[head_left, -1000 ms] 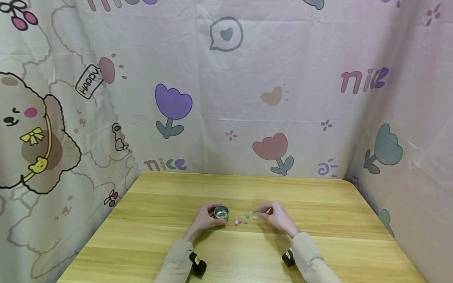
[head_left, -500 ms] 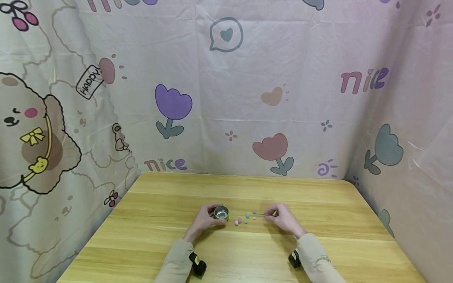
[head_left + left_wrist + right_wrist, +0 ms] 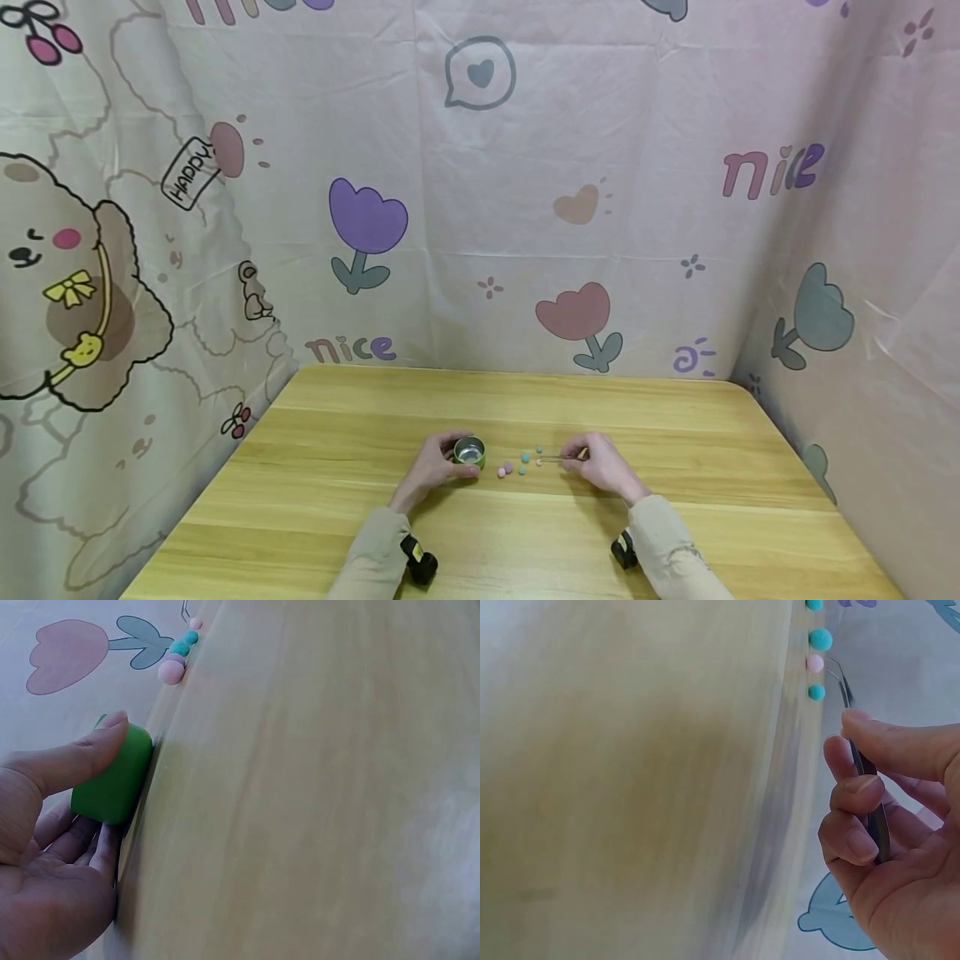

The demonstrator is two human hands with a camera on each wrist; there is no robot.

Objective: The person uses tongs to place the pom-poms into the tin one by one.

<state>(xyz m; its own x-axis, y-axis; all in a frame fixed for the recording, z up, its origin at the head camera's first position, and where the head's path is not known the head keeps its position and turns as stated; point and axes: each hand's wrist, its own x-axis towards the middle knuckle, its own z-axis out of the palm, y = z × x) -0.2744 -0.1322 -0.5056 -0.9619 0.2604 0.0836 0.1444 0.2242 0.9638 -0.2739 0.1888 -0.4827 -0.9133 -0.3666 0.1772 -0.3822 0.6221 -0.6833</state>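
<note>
A light wooden table [image 3: 337, 517] is standing in a corner, with a pale pink printed cloth [image 3: 525, 208] of tulips, hearts and a cartoon dog hanging behind it and down both sides. The cloth is meeting the table's far edge and hugging its left and right edges, so the only bare room is lying on the wood itself: wide strips to the left of the left hand, to the right of the right hand, and between the things and the far edge.

Near the middle, the left hand [image 3: 435, 467] is curling its thumb and fingers round a small green tin [image 3: 469, 452] with a shiny inside, standing upright on the table. The right hand [image 3: 600, 467] is pinching thin metal tweezers [image 3: 561, 457], their tips reaching a small pink ball [image 3: 815, 663]. A few more little balls [image 3: 516, 465], pink and teal, are lying on the wood between tin and tweezers, close together.
</note>
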